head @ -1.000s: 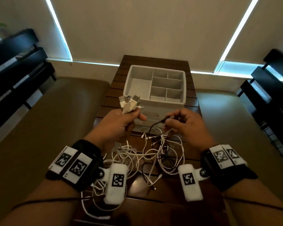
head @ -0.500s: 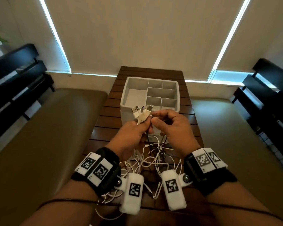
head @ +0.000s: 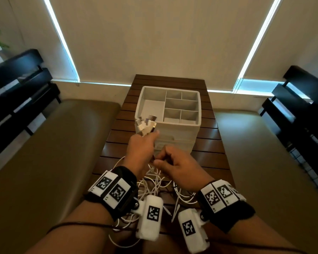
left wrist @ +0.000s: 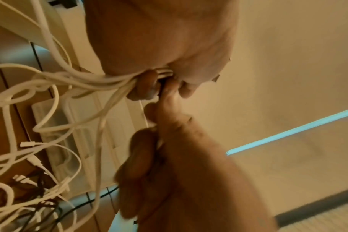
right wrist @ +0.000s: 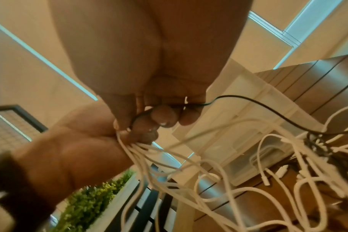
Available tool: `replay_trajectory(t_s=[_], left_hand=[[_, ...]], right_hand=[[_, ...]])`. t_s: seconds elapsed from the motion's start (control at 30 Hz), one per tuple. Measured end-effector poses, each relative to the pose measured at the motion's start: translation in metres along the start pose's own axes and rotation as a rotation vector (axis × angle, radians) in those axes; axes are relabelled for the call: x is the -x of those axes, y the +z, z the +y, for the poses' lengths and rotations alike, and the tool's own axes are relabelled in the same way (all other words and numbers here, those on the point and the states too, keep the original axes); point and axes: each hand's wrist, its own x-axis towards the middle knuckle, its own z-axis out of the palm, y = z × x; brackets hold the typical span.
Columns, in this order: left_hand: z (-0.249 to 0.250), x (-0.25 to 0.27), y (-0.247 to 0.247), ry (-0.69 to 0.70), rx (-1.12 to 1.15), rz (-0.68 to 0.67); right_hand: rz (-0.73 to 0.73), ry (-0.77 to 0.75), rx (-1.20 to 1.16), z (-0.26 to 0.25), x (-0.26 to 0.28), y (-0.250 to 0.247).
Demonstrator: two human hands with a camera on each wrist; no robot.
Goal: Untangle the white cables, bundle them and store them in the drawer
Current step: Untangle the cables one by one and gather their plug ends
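Your left hand [head: 141,151] grips the white cables [left wrist: 73,78] by their plug ends, right hand [head: 176,169] pinches a black cable [right wrist: 258,106]; untangling unfinished, bundling and drawer left.

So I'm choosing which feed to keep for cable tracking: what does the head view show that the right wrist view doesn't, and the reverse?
Head only: the organizer's top compartments, the plug ends sticking up from the left hand, and both wrist rigs.

Right wrist only: a black cable pinched in the right hand, running away from the white cables, and a green plant.

Both: the two hands close together, the left gripping the white cables, loose loops on the table, the organizer behind.
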Motion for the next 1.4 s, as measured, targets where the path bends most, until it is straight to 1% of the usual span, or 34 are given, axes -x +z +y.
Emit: replay_trajectory(t_s=[0.03,0.07,0.13,0.17,0.2,0.23,0.27,0.33,0.37,0.4,0.43,0.5,0.57,0.63,0.7,0.73,0.83,0.9,0.97,1.03,1.1,1.13,1.2,1.3,1.37,1.4], left_hand=[[0.003,-0.001,-0.002,-0.03,0.091,0.014],[0.005,-0.003,-0.007,-0.066,0.207,-0.005],[0.013,-0.005,-0.019,-0.134,0.387,-0.127],[0.018,-0.005,-0.026,-0.138,0.387,-0.195],[0.025,-0.004,-0.033,-0.122,0.338,-0.231],[0.034,-0.003,-0.04,-0.08,0.236,-0.218],[0.045,0.0,-0.046,-0.003,0.081,-0.171],[0.068,0.009,-0.056,0.236,-0.36,-0.054],[0.077,0.014,-0.06,0.331,-0.553,0.008],[0.083,0.015,-0.065,0.384,-0.675,0.057],[0.086,0.017,-0.067,0.405,-0.71,0.07],[0.088,0.018,-0.065,0.405,-0.687,0.044],[0.08,0.019,-0.052,0.39,-0.616,0.021],[0.066,0.024,-0.032,0.325,-0.569,-0.039],[0.05,0.03,-0.015,0.275,-0.597,-0.122],[0.044,0.031,-0.01,0.278,-0.602,-0.152],[0.039,0.028,-0.01,0.283,-0.585,-0.171],[0.041,0.024,-0.017,0.253,-0.67,-0.214],[0.04,0.023,-0.021,0.209,-0.751,-0.285],[0.036,0.022,-0.021,0.191,-0.809,-0.303],[0.031,0.018,-0.022,0.224,-0.851,-0.252],[0.031,0.015,-0.025,0.247,-0.848,-0.195],[0.037,0.007,-0.036,0.291,-0.809,-0.024],[0.049,-0.01,-0.065,0.325,-0.821,0.202],[0.053,-0.017,-0.085,0.308,-0.916,0.297],[0.054,-0.018,-0.092,0.3,-0.959,0.321]], right_hand=[[-0.021,0.0,0.048,0.005,0.0,0.0],[-0.035,0.011,0.083,0.011,0.001,-0.001],[-0.062,0.035,0.116,0.022,0.0,-0.006],[-0.07,0.04,0.133,0.026,0.0,-0.009],[-0.07,0.051,0.15,0.032,-0.001,-0.014],[-0.057,0.074,0.167,0.037,-0.001,-0.018],[-0.028,0.108,0.18,0.044,-0.003,-0.025],[0.046,0.18,0.181,0.057,-0.004,-0.038],[0.08,0.207,0.174,0.062,-0.004,-0.044],[0.112,0.221,0.154,0.064,-0.005,-0.049],[0.134,0.227,0.132,0.063,-0.005,-0.053],[0.137,0.201,0.146,0.052,-0.007,-0.056],[0.065,0.174,0.24,0.034,-0.013,-0.052],[-0.01,0.114,0.423,0.016,-0.025,-0.045],[-0.031,0.02,0.657,-0.001,-0.035,-0.036],[-0.036,-0.023,0.716,-0.006,-0.038,-0.034],[-0.114,-0.047,0.733,-0.013,-0.042,-0.036],[-0.151,-0.071,0.743,-0.012,-0.042,-0.037],[-0.127,-0.066,0.735,-0.012,-0.04,-0.038],[-0.099,-0.024,0.682,-0.014,-0.037,-0.041],[-0.078,-0.013,0.547,-0.015,-0.033,-0.044],[-0.08,0.006,0.446,-0.013,-0.03,-0.045],[-0.109,0.104,0.294,0.001,-0.023,-0.048],[-0.126,0.22,0.247,0.037,-0.012,-0.055],[-0.047,0.27,0.219,0.05,-0.007,-0.058],[0.007,0.272,0.212,0.051,-0.006,-0.06]])
